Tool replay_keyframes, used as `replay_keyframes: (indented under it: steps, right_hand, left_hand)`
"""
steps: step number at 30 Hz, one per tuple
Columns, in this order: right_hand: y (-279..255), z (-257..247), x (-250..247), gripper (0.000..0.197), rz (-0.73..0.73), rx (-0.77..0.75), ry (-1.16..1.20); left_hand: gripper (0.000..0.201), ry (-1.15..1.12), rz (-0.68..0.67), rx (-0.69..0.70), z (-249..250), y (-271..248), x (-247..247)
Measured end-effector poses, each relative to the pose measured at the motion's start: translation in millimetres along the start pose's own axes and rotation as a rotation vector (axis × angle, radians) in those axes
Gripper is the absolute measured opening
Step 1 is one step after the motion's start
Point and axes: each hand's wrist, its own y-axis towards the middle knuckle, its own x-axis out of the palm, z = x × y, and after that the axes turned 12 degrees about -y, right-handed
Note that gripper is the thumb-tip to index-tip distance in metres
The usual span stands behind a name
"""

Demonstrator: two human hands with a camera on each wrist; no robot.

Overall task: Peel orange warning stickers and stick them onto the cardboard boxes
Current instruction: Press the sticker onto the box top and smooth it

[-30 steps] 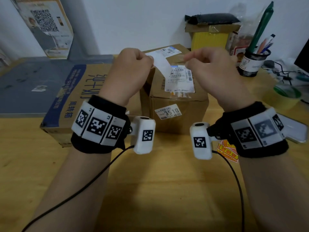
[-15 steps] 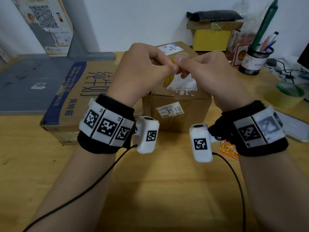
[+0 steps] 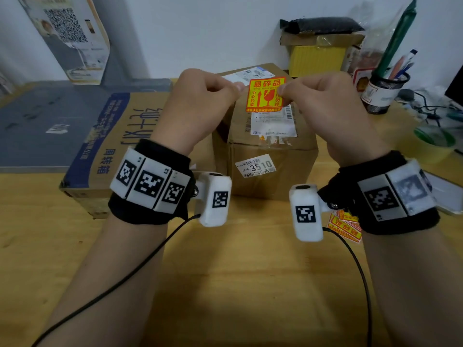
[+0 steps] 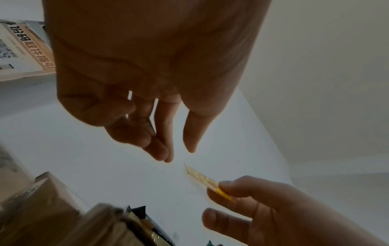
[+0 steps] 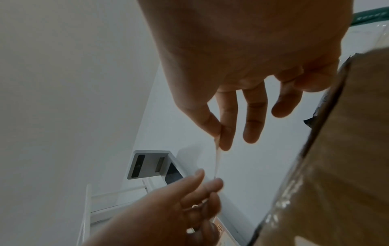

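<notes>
An orange warning sticker (image 3: 266, 95) hangs in the air above the small cardboard box (image 3: 270, 159), printed face toward me. My right hand (image 3: 313, 101) pinches its right edge between thumb and forefinger (image 5: 223, 133). My left hand (image 3: 208, 98) is curled, and its fingertips (image 5: 216, 180) meet the sticker's left edge. In the left wrist view the sticker (image 4: 207, 181) shows edge-on, its free end just past the left fingertips (image 4: 166, 156). A large flat carton with blue print (image 3: 120, 136) lies to the left of the small box.
More orange stickers (image 3: 345, 226) lie on the wooden table under my right wrist. A pen holder (image 3: 383, 93), a green tape roll (image 3: 434, 144) and a yellow box (image 3: 317, 56) stand at the back right. A grey board (image 3: 37, 126) lies far left.
A second ago my left hand held a white strip with the hands apart. They then met, and now they have parted with the orange sticker spread between them.
</notes>
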Motion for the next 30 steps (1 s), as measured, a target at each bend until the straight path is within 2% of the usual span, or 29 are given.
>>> replay_keyframes:
  steps: [3,7,10,14,17,19,24,28,30]
  right_hand:
    - [-2,0,1,0.037,-0.014,-0.038,-0.011]
    - [-2,-1,3,0.038,-0.051,-0.003,-0.034]
    - [-2,-1,4,0.032,-0.064,0.052,-0.163]
    - [-4,-3,7,0.039,-0.071,0.085,-0.260]
    - [-7,-6,5,0.027,-0.087,0.088,-0.228]
    - [-9,-10,5,0.026,-0.109,0.086,-0.227]
    - [-6,-8,4,0.045,-0.147,0.099,-0.276]
    - [-5,-4,3,0.053,-0.186,0.103,-0.343]
    - [-5,-2,2,0.051,-0.193,0.101,-0.379]
  left_hand:
    - [0.034,0.006,-0.051,-0.075,-3,0,2]
    - [0.016,-0.021,-0.088,-0.070,-5,0,4]
    - [0.014,0.025,-0.110,-0.066,-4,-1,4]
    - [0.017,0.017,-0.069,-0.079,-4,1,0]
    - [0.019,0.010,-0.056,-0.121,-3,1,-2]
    - [0.022,0.015,-0.074,-0.155,-3,0,-2]
    - [0.032,0.053,-0.103,-0.209,-5,0,0]
    - [0.023,0.117,-0.137,-0.213,-5,-2,1]
    - [0.020,0.135,-0.165,-0.216,-5,-3,3]
